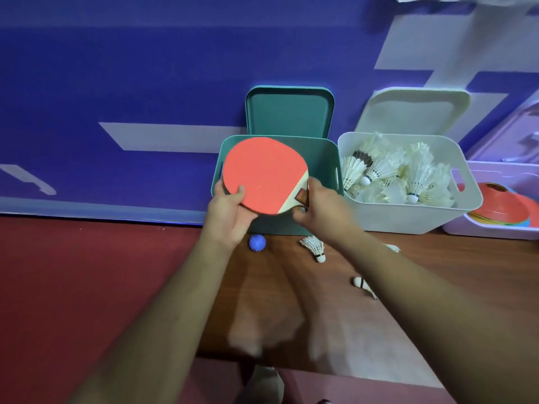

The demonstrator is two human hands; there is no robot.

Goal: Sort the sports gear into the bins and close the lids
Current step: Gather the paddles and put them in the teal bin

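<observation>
Red rubber faces up on the table tennis paddle, which is held tilted over the front left corner of the open green bin. The left hand grips the edge of the blade from below, with its thumb pressed on the red face. The right hand is curled round the handle at the wooden throat. The green lid stands upright behind its bin, leaning against the blue wall. Just beside it on the right, the white bin is heaped with feather shuttlecocks, and its white lid leans back the same way. Further right, a pale lilac bin holds a stack of coloured flat cones. On the brown counter in front of the green bin lie a blue spiky ball and a loose shuttlecock. A second shuttlecock lies nearer, partly hidden by the right forearm, and a third one peeks out beyond the same arm, close to the white bin.
</observation>
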